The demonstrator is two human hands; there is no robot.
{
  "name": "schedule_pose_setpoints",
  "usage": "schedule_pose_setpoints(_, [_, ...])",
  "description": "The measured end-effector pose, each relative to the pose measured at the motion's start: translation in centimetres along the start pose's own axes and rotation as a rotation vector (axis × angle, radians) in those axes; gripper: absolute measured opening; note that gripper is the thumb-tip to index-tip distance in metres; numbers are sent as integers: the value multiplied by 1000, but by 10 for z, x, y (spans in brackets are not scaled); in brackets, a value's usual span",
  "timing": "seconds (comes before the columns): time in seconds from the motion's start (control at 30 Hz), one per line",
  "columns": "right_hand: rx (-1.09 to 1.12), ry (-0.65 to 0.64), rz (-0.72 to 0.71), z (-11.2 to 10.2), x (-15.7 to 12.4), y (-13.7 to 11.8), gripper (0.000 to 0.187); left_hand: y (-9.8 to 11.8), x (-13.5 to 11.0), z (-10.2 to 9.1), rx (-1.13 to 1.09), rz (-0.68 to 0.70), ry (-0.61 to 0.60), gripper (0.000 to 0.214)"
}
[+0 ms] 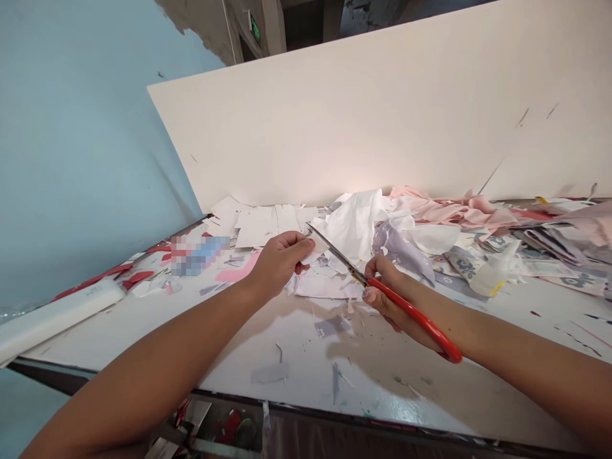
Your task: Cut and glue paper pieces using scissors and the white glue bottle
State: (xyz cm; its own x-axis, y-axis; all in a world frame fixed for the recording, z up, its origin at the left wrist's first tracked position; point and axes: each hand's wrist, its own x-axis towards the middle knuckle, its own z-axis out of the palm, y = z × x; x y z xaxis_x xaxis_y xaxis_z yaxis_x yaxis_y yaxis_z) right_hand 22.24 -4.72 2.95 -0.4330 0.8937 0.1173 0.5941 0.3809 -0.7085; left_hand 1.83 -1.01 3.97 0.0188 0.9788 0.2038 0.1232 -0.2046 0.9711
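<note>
My right hand (pixel 389 290) grips a pair of scissors (pixel 411 307) with red handles. Their metal blades point up and left, and the tips come close to the fingers of my left hand (pixel 284 255). Thumb and forefinger of that left hand are pinched on a small pale scrap (pixel 314 251); whether it is paper or cloth I cannot tell. Behind the blades lies a crumpled white cloth (pixel 356 220). A folded pale piece of fabric (pixel 325 287) rests on the table just below the blades.
Pink fabric (pixel 444 207) and flowered pieces (pixel 461 264) heap up at the right. White cards (pixel 258 224) lie at the back left, near red scraps (pixel 138 278). A long white box-like object (pixel 67 312) sits on the left edge. A white board (pixel 358 121) stands behind the table.
</note>
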Motion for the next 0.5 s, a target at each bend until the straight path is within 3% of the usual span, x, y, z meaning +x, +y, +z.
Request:
schedule_pose_setpoints(0.27, [-8, -116, 39, -8, 4, 0, 38, 1, 0, -2, -6, -14, -22, 23])
schedule_pose_setpoints(0.5, [8, -44, 59, -3, 2, 2, 36, -1, 0, -2, -15, -5, -23, 21])
